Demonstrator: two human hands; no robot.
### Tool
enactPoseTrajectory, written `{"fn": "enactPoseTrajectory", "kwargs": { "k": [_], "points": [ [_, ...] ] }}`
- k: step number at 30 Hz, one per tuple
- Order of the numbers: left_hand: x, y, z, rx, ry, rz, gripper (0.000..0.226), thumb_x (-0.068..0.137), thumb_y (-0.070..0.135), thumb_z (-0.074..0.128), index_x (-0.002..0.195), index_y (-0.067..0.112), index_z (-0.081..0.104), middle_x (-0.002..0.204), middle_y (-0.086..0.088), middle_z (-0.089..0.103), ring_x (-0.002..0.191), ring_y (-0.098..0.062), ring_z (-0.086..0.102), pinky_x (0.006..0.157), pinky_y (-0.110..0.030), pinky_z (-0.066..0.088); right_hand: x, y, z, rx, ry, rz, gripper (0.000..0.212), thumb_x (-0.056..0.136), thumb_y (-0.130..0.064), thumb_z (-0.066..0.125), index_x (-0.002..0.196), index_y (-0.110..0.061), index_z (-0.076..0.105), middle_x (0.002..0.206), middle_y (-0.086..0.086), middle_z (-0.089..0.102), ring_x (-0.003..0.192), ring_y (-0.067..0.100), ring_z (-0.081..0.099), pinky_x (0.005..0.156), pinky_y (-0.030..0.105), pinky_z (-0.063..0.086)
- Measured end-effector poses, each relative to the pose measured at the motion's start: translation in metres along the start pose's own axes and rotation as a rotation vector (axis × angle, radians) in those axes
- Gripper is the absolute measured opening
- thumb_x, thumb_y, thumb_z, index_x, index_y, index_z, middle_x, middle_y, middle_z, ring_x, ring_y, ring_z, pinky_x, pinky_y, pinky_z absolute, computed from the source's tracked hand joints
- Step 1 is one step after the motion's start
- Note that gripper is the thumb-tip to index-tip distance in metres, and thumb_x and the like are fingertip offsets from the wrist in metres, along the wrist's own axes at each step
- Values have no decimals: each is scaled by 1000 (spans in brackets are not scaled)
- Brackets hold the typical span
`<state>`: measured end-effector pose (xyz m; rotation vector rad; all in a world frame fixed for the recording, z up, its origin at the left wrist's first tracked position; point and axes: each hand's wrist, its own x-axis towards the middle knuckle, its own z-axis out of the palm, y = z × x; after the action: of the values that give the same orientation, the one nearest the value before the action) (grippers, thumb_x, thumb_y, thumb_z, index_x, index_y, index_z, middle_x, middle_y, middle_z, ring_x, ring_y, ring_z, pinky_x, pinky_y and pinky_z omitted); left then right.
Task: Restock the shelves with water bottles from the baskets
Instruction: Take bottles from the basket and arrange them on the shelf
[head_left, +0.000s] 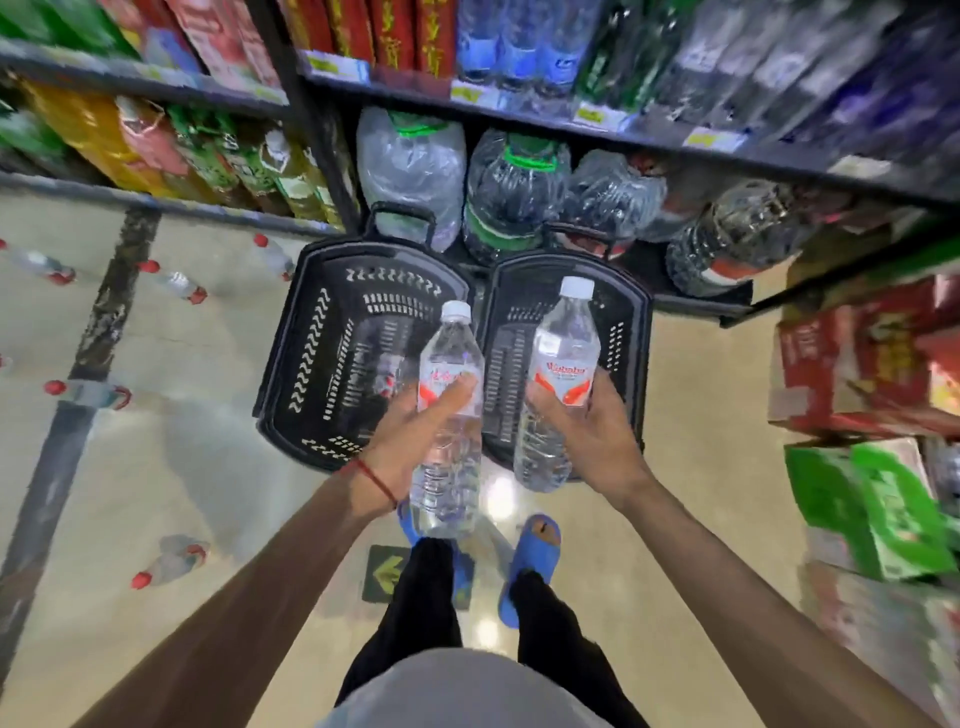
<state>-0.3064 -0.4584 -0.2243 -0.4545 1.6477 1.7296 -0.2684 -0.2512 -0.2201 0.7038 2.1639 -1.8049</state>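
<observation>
My left hand (410, 441) grips a clear water bottle (449, 415) with a white cap and a red-and-white label, held upright over the floor. My right hand (592, 426) grips a second, matching water bottle (561, 384), its cap pointing up and away. Below them two black plastic baskets stand side by side on the floor: the left basket (322, 353) and the right basket (631, 332). Both look empty inside. The shelf unit (649, 137) rises just behind the baskets, with small water bottles (514, 47) on its upper level.
Large water jugs (511, 192) fill the bottom shelf behind the baskets. Coloured drink bottles (156, 150) line the shelves at left. Red cartons (857, 364) and green cartons (872, 509) are stacked at right. My feet in blue sandals (530, 566) stand on the beige floor.
</observation>
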Motion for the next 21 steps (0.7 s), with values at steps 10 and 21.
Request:
{"fn": "enactPoseTrajectory", "kwargs": {
  "k": [10, 21],
  "points": [
    [-63, 14, 155, 67, -169, 121, 69, 75, 49, 85, 132, 16, 62, 117, -6, 73, 84, -14, 75, 76, -34, 60, -107, 18, -154, 173, 217, -50, 40, 92, -15, 78, 125, -6, 59, 106, 1, 73, 90, 3, 68, 77, 17, 52],
    [-103, 29, 336, 39, -259, 229, 45, 81, 31, 83, 117, 10, 64, 84, -10, 68, 66, -25, 62, 55, -30, 56, -171, 33, -334, 175, 298, -195, 47, 90, -29, 81, 131, -18, 59, 116, -2, 74, 106, 12, 72, 90, 24, 56]
  ]
}}
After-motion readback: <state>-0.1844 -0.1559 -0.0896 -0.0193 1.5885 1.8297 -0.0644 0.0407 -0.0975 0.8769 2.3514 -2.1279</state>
